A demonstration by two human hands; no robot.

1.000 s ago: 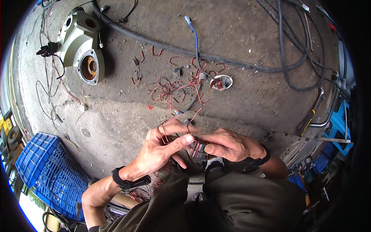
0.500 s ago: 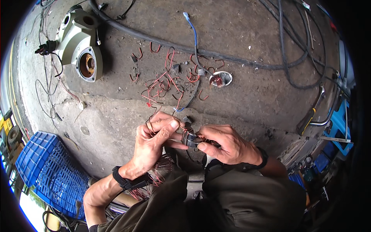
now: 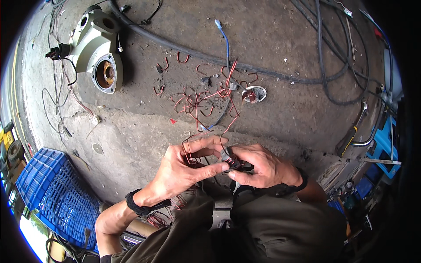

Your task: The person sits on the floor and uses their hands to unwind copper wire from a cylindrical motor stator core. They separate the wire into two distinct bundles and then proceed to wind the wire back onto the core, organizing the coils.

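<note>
While pinching wires [image 3: 193,153], both hands.

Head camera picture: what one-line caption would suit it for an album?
Both hands, left hand and right hand, pinch a small dark connector with thin red wires above a concrete floor.

Two hands work together: the left hand [image 3: 184,168] and the right hand [image 3: 261,166], each with one dark wristband. Between them sits one small black part [image 3: 234,165]. On the floor [image 3: 280,52] lie one pale metal housing [image 3: 94,48], one blue wire [image 3: 226,46], one small round coil [image 3: 253,94] and one tangle of red wires [image 3: 197,103], too snarled to count. One blue crate [image 3: 48,193] stands at the left.
</note>
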